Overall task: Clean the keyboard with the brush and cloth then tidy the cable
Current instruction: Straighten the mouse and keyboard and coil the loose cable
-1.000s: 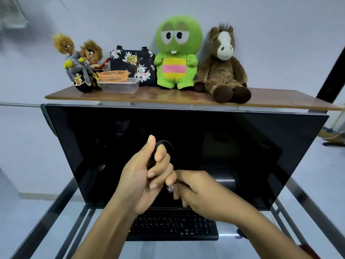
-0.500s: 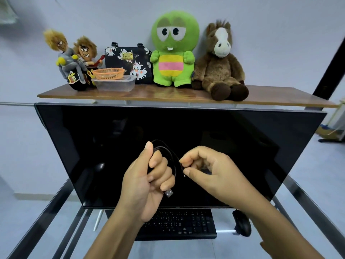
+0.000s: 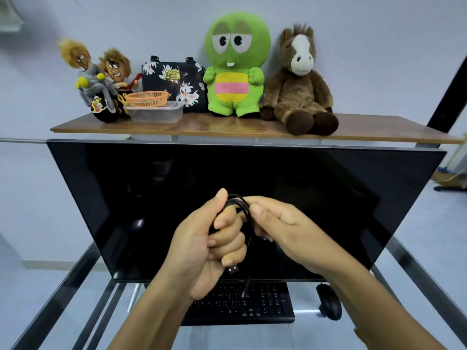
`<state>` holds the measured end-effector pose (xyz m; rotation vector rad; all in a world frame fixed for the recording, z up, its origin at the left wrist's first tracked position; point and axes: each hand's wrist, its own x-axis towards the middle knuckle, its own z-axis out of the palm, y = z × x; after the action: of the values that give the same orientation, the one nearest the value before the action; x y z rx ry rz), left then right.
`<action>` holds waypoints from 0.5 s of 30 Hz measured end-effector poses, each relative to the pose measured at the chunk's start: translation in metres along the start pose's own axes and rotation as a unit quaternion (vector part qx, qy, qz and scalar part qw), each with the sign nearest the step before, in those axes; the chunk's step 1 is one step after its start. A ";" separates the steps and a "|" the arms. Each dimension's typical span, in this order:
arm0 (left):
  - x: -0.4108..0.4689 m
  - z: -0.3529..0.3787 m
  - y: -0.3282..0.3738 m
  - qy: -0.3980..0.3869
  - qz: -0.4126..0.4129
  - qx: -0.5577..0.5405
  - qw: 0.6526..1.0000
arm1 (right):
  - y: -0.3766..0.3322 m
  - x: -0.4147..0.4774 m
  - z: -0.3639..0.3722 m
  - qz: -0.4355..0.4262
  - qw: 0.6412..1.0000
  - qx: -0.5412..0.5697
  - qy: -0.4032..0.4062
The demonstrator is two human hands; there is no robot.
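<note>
My left hand (image 3: 202,246) is closed around a coil of black cable (image 3: 246,218), held up in front of the dark monitor. The cable's USB plug (image 3: 232,269) sticks out under my left little finger, and one strand hangs down toward the keyboard. My right hand (image 3: 283,228) pinches the top of the coil with thumb and fingers, right beside the left hand. The black keyboard (image 3: 265,304) lies on the glass desk below, partly hidden by my left wrist. No brush or cloth is in sight.
A big black monitor (image 3: 126,198) stands behind my hands. A black mouse (image 3: 329,301) lies right of the keyboard. Above, a wooden shelf (image 3: 227,127) carries plush toys, a floral bag, an orange basket and a clear box. Metal desk frame rails (image 3: 63,294) run along both sides.
My right hand let go near the plug, swung up and over, and now grips the top of the coil. The left hand kept its hold. The view tilted slightly.
</note>
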<state>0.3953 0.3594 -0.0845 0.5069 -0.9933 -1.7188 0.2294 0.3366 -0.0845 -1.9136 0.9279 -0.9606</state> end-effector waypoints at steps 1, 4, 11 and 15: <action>0.002 0.000 0.000 0.016 0.021 0.006 1.000 | 0.002 -0.001 0.005 0.013 0.999 0.039 0.006; 0.005 -0.002 -0.007 0.086 0.076 0.049 0.992 | 0.007 -0.001 0.018 0.072 0.986 0.146 0.032; 0.007 -0.024 -0.023 0.184 0.140 0.229 0.946 | 0.008 0.005 0.008 0.054 0.993 -0.061 0.091; 0.003 -0.033 -0.011 0.084 0.124 0.437 0.887 | 0.013 0.008 -0.002 -0.001 0.973 -0.223 0.055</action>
<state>0.4120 0.3460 -0.1121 1.0281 -1.6088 -0.9029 0.2278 0.3241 -0.0926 -2.2466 1.2940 -0.9204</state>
